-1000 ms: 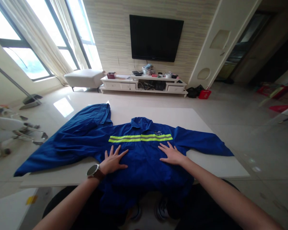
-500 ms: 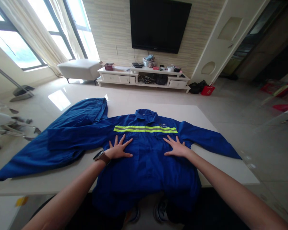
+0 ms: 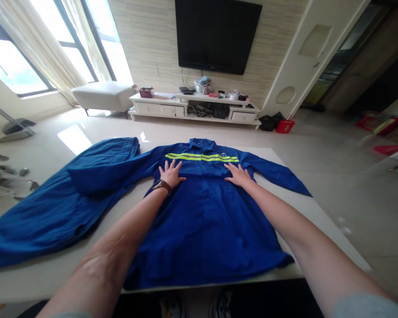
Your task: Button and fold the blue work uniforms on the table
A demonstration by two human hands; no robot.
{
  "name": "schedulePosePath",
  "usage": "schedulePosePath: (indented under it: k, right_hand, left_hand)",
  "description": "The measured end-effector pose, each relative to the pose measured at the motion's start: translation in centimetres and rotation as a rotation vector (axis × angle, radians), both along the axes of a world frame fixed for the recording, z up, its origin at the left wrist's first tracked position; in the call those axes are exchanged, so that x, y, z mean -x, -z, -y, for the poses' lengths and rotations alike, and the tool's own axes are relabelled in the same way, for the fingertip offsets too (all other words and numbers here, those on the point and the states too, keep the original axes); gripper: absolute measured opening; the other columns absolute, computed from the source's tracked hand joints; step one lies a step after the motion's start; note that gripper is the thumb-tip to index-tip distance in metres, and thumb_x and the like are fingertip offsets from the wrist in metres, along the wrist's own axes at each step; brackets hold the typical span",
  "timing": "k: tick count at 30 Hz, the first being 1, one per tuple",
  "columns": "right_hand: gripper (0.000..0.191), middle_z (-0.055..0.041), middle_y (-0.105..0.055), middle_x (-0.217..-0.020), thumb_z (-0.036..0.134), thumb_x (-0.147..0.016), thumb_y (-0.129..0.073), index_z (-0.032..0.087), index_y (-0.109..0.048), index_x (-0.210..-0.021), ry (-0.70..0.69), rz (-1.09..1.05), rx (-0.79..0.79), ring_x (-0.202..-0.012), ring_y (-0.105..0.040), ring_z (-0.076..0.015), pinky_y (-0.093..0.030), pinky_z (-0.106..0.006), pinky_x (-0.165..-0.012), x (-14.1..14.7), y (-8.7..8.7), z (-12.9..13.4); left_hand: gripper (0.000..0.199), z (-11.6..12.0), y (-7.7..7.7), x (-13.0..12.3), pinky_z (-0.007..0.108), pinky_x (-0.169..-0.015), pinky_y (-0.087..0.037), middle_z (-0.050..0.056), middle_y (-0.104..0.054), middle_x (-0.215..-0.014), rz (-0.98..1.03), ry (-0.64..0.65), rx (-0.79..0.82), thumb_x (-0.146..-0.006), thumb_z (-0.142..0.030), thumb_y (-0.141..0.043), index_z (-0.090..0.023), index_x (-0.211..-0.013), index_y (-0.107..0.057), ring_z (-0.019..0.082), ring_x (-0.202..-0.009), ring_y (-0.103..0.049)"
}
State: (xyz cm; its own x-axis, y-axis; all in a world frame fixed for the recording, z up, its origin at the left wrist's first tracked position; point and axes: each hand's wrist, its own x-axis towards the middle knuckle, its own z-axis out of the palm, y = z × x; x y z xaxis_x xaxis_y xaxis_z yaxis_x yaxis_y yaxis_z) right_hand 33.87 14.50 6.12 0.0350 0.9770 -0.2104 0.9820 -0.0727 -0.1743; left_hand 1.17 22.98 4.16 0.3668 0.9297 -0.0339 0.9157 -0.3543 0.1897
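Blue long-sleeved work jacket (image 3: 202, 221), lying front side up on the white tabletop (image 3: 36, 278), directly beneath the 2 hands. Just beyond the fingertips, a yellow-green and grey reflective band (image 3: 185, 156) across the chest, with a small logo (image 3: 223, 154) beyond the right hand and the collar (image 3: 202, 143) farther out. Nearer than the hands, the lower front, spread down to the table's near edge.

Left hand (image 3: 172, 173) and right hand (image 3: 239, 176) well apart, palms down on the chest, fingers splayed, clenched on nothing. On the left wrist, a brown-strapped wristwatch (image 3: 161, 185).

Left of the left hand, 1 jacket sleeve (image 3: 112, 174) resting over another blue garment (image 3: 53, 212), type unclear. Right of the right hand, the other sleeve (image 3: 275, 170), angled outward over the tabletop.

Far beyond the hands, a wall-mounted flat-screen television (image 3: 217, 35) above a white TV cabinet (image 3: 159, 108), with a padded ottoman (image 3: 102, 95) to the left and a red bag (image 3: 285, 126) to the right.
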Motion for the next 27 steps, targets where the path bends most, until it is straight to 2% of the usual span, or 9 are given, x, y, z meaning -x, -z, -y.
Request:
schedulePosePath:
  k: [2, 4, 7, 10, 14, 17, 22, 24, 27]
  right_hand:
    - [0.067, -0.0087, -0.015, -0.171, 0.047, -0.102, -0.048, 0.028, -0.025, -0.162, -0.042, -0.008, -0.100, -0.155, -0.008, -0.0375, -0.014, -0.063, -0.121, 1.7, -0.3, 1.5]
    - [0.058, -0.0072, -0.028, -0.167, 0.045, -0.103, -0.044, 0.027, -0.036, -0.158, -0.106, -0.025, -0.151, -0.155, -0.016, -0.0317, -0.019, -0.055, -0.123, 3.3, -0.2, 4.8]
    - [0.054, -0.0101, -0.047, -0.156, 0.040, -0.098, -0.055, 0.023, -0.051, -0.149, -0.242, -0.086, -0.190, -0.151, -0.031, -0.0289, -0.029, -0.048, -0.122, 4.5, 0.6, 11.8]
    - [0.049, -0.0109, -0.053, -0.151, 0.040, -0.093, -0.062, 0.024, -0.061, -0.139, -0.355, -0.182, -0.153, -0.144, -0.043, -0.0296, -0.038, -0.047, -0.116, 4.4, 1.1, 18.1]
    - [0.036, -0.0124, -0.063, -0.135, 0.041, -0.089, -0.072, 0.020, -0.071, -0.118, -0.380, -0.260, -0.143, -0.130, -0.054, -0.0283, -0.045, -0.042, -0.109, 5.7, 0.4, 21.4]
    - [0.037, -0.0101, -0.067, -0.116, 0.043, -0.085, -0.078, 0.018, -0.071, -0.111, -0.449, -0.255, -0.158, -0.112, -0.060, -0.0254, -0.051, -0.036, -0.096, 8.5, -0.4, 21.2]
    - [0.034, -0.0071, -0.065, -0.102, 0.044, -0.082, -0.081, 0.019, -0.068, -0.102, -0.600, -0.094, -0.125, -0.095, -0.061, -0.0233, -0.049, -0.032, -0.081, 12.6, -0.7, 21.0]
    - [0.030, -0.0074, -0.065, -0.101, 0.039, -0.083, -0.080, 0.018, -0.067, -0.101, -0.636, -0.044, -0.118, -0.095, -0.060, -0.0233, -0.048, -0.032, -0.078, 13.2, -0.3, 21.3]
    - [0.023, -0.0069, -0.064, -0.101, 0.033, -0.085, -0.077, 0.019, -0.066, -0.099, -0.652, -0.022, -0.122, -0.095, -0.060, -0.0226, -0.046, -0.030, -0.074, 13.1, 0.4, 21.5]
  left_hand:
    - [0.083, 1.7, -0.6, -1.4, 0.073, -0.120, -0.012, 0.008, -0.013, -0.172, 0.038, 0.035, -0.079, -0.091, -0.057, -0.059, -0.033, -0.163, -0.026, 0.045, -0.156, -0.003]
    - [0.077, 4.4, -0.8, -1.1, 0.079, -0.114, -0.016, 0.008, -0.013, -0.172, 0.067, 0.075, 0.024, -0.094, -0.060, -0.052, -0.035, -0.162, -0.027, 0.049, -0.155, -0.006]
    - [0.078, 9.2, 0.1, 2.7, 0.085, -0.107, -0.018, 0.009, -0.009, -0.173, 0.045, 0.125, 0.234, -0.093, -0.063, -0.048, -0.039, -0.162, -0.023, 0.053, -0.153, -0.005]
    - [0.074, 13.4, 1.3, 8.1, 0.077, -0.115, -0.014, 0.006, -0.010, -0.173, -0.041, 0.224, 0.321, -0.094, -0.060, -0.049, -0.041, -0.161, -0.025, 0.047, -0.156, -0.002]
    - [0.073, 16.6, 1.6, 11.8, 0.069, -0.120, -0.016, 0.005, -0.012, -0.172, -0.058, 0.221, 0.284, -0.095, -0.056, -0.050, -0.036, -0.162, -0.027, 0.044, -0.156, -0.004]
    - [0.065, 18.4, 0.1, 10.4, 0.063, -0.122, -0.020, 0.008, -0.026, -0.169, -0.003, 0.264, 0.246, -0.093, -0.047, -0.056, -0.032, -0.155, -0.044, 0.039, -0.155, -0.018]
    - [0.039, 22.8, -2.9, 4.8, 0.039, -0.110, -0.043, 0.008, -0.059, -0.138, 0.213, 0.577, 0.181, -0.088, -0.033, -0.065, -0.027, -0.126, -0.066, 0.027, -0.130, -0.052]
    - [0.024, 24.5, -3.2, 3.2, 0.035, -0.099, -0.048, 0.007, -0.066, -0.119, 0.216, 0.649, 0.171, -0.087, -0.027, -0.065, -0.024, -0.110, -0.069, 0.024, -0.113, -0.059]
    - [0.013, 26.2, -2.5, 2.3, 0.034, -0.088, -0.049, 0.007, -0.067, -0.103, 0.174, 0.644, 0.146, -0.089, -0.023, -0.060, -0.022, -0.098, -0.070, 0.024, -0.101, -0.061]
